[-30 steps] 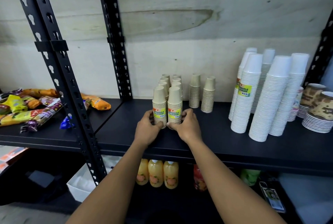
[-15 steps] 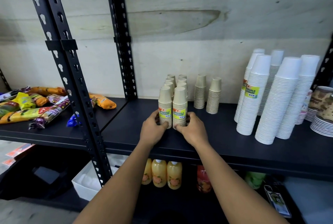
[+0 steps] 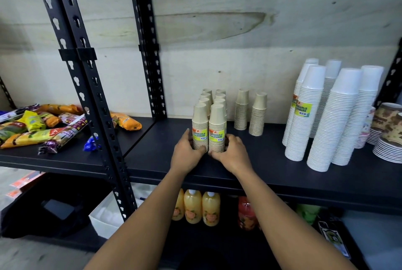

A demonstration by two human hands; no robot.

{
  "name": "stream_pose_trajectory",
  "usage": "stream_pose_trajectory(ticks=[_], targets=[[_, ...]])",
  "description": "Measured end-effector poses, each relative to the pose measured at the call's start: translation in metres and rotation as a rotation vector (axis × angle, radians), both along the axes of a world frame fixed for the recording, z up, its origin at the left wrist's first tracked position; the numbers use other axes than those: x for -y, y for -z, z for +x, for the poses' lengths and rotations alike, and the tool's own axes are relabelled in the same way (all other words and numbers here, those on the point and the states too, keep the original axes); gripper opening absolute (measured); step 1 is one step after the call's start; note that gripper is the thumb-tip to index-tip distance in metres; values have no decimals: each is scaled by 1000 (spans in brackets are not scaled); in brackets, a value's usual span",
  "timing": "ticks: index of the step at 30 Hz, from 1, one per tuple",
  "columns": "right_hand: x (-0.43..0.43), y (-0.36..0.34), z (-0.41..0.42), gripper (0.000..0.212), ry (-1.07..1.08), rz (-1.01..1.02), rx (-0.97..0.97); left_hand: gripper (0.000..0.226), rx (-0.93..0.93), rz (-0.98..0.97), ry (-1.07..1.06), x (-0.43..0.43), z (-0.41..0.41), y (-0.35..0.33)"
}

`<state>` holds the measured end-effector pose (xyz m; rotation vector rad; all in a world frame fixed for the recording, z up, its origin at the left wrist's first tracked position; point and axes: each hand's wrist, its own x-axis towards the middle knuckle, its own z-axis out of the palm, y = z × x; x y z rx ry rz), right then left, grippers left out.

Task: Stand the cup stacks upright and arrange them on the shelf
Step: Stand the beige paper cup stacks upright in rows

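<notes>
Nearest, both forearms are reaching up from the bottom edge toward the black shelf (image 3: 272,174); the left hand (image 3: 187,154) is cupping the base of the left front stack (image 3: 199,130) and the right hand (image 3: 232,153) is cupping the base of the right front stack (image 3: 217,131), so each grip is closing around its own stack low down, fingers partly hidden behind the cups; the two stacks are standing upright near the front edge of the shelf, touching side by side, labels facing out. To do this step well, I judge the hands should be pressing in at the bases and sliding both stacks together, keeping them square with the double row (image 3: 214,98) queuing behind them, and letting go gently, since tall light stacks are likely tipping easily if pushed near the top. The cups are looking like small tan paper ones, nested rim-down, each front stack wearing a yellow-green label; just to the right, two shorter tan stacks (image 3: 250,111) are standing apart from the row; farther right, tall white stacks (image 3: 332,117) are crowding together, some leaning slightly against each other, with patterned cups beyond them at the frame edge.
</notes>
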<state>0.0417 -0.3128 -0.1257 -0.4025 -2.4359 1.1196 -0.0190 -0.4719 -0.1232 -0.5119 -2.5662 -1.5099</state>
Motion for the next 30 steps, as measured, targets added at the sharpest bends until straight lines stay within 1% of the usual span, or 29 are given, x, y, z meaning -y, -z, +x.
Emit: stream_pose_trajectory(ticks=[2, 3, 4, 6, 9, 11, 13, 15, 17, 19, 21, 25, 30], targets=[[-4, -3, 5, 92, -35, -77, -10, 94, 34, -32, -51, 0, 2, -1], [-6, -6, 10, 91, -53, -106, -4, 92, 49, -48, -75, 0, 6, -3], [-10, -10, 15, 88, -70, -121, 7, 87, 58, -59, -97, 1, 11, -3], [-17, -16, 26, 73, -87, -110, 20, 71, 41, -56, -140, 3, 24, -4], [-26, -20, 45, 51, -66, -153, -32, 43, -44, -72, -154, 3, 49, 3], [-34, -26, 59, 41, -29, -178, -102, 30, -107, -85, -130, -5, 66, 4], [-42, -35, 69, 33, 11, -169, -169, 20, -143, -43, -50, -17, 81, 0], [-52, -51, 80, 27, 59, -137, -233, 15, -169, 13, 44, -34, 96, -20], [-62, -72, 84, 26, 90, -89, -266, 11, -244, 69, 98, -53, 102, -48], [-70, -96, 85, 30, 100, -9, -277, 11, -317, 99, 129, -72, 103, -81], [-80, -114, 79, 34, 99, 37, -285, 20, -343, 69, 148, -88, 94, -108], [-95, -135, 63, 42, 108, 86, -230, 35, -347, -101, 120, -115, 59, -150], [-109, -152, 33, 57, 82, 172, -59, 47, -328, -369, 161, -138, 11, -181]])
